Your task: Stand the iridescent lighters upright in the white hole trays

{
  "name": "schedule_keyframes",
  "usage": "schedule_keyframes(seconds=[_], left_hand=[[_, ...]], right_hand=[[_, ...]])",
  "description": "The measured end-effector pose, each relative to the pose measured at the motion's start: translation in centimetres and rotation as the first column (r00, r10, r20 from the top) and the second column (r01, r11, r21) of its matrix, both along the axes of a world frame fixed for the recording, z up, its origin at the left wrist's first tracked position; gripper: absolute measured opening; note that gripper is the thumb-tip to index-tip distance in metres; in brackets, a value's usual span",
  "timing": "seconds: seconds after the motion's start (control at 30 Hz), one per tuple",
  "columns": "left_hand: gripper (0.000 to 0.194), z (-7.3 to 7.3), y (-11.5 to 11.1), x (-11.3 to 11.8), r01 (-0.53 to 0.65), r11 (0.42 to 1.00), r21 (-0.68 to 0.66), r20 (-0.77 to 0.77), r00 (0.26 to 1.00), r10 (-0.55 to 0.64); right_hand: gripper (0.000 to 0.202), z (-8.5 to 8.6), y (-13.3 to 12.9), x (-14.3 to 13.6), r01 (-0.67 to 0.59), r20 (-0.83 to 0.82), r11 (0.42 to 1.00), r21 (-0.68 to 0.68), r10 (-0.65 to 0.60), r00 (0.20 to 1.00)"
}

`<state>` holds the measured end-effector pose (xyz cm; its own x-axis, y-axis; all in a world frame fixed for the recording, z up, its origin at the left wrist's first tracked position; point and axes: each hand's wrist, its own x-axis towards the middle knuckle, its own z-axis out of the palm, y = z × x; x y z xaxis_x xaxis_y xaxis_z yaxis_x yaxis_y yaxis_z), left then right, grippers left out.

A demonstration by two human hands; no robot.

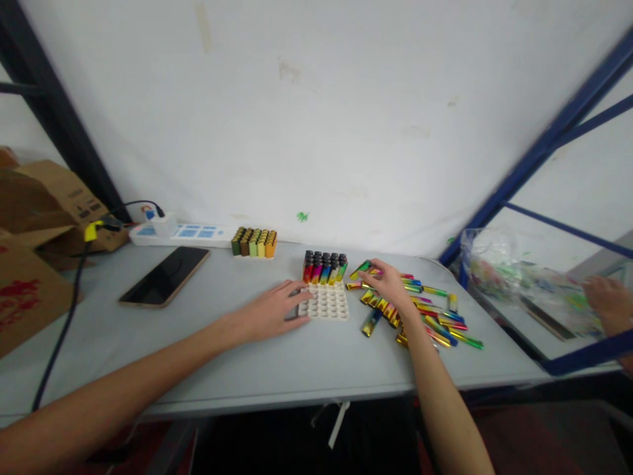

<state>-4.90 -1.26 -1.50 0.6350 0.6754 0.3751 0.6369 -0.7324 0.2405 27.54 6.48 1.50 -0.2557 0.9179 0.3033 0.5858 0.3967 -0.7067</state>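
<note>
My left hand (270,310) lies flat with its fingers apart, fingertips at the left edge of a white holed tray (324,302). Bare holes show in the tray's near part. Upright lighters (324,267) with dark tops and shiny coloured bodies fill several rows at its far end. To the right, my right hand (388,282) pinches a green, shiny lighter (361,269) between thumb and fingers, tilted just above the table. Beneath and beside that hand spreads a loose pile of shiny multicoloured lighters (442,330), partly hidden by my forearm.
A block of upright green-to-orange pieces (254,243) stands near the wall. A phone (165,277) and a white power strip (198,234) lie left, near cardboard boxes (39,264) and a black cable (74,310). Beyond a blue frame (519,178) are plastic bags (504,264) and another person's hand (608,300).
</note>
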Motion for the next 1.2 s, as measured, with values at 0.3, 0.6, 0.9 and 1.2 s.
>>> schedule_keyframes(seconds=[0.3, 0.6, 0.9, 1.2], left_hand=[[0.039, -0.1, 0.1, 0.0, 0.002, 1.000, -0.007, 0.003, 1.000, -0.002], [0.039, -0.1, 0.1, 0.0, 0.001, 1.000, -0.006, 0.003, 1.000, -0.001], [0.040, -0.2, 0.1, 0.0, -0.007, 1.000, -0.004, -0.024, 1.000, 0.007], [0.040, -0.1, 0.1, 0.0, -0.005, 1.000, -0.022, -0.038, 0.999, 0.004]], right_hand=[[0.036, -0.2, 0.1, -0.5, 0.015, 0.063, 0.991, 0.132, -0.023, 0.998], [0.033, -0.8, 0.2, -0.6, -0.030, 0.046, 0.995, 0.100, 0.025, 0.999], [0.032, -1.1, 0.1, -0.6, -0.034, -0.059, 0.997, 0.073, 0.039, 0.997], [0.049, -0.8, -0.5, -2.1, 0.028, -0.083, 0.999, 0.040, -0.024, 0.996]])
